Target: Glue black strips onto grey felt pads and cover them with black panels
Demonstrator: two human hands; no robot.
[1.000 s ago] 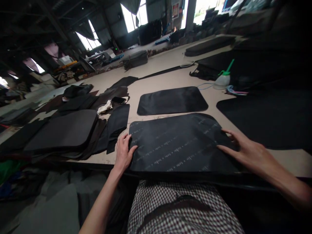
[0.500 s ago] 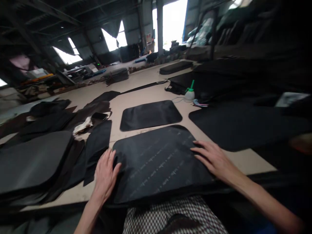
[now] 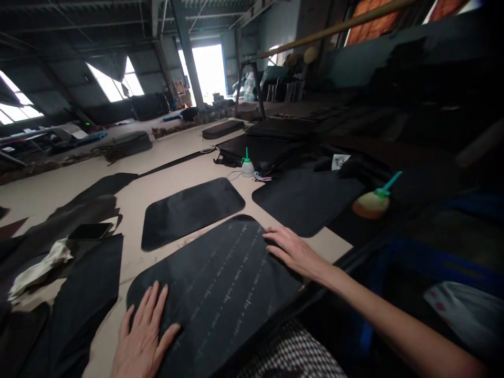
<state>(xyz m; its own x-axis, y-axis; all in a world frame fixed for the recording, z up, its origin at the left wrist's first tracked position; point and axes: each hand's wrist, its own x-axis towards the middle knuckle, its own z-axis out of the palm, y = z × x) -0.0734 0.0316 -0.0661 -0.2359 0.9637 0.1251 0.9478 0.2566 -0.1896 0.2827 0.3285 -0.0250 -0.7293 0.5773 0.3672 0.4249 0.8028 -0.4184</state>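
Observation:
A black rounded-corner sheet with rows of pale printed lettering (image 3: 220, 278) lies flat at the near edge of the table, right in front of me. My left hand (image 3: 144, 331) rests palm down on its left side, fingers spread. At its upper right edge lies my right hand (image 3: 291, 252), its fingers stretched out over the sheet and nothing gripped. Just beyond is a smaller plain black rounded panel (image 3: 192, 210). To the right of that lies another dark panel (image 3: 307, 194).
A white squeeze bottle with a green nozzle (image 3: 247, 167) stands farther back. Another bottle holding yellowish liquid (image 3: 372, 203) is at the right. On the left are a phone (image 3: 90, 231), a crumpled white cloth (image 3: 43, 268) and dark material pieces (image 3: 88, 299).
The view has swung to the right, bringing the yellowish bottle into sight. My left hand has gone from the sheet's left edge to lying flat on it. My right hand stays at the right edge.

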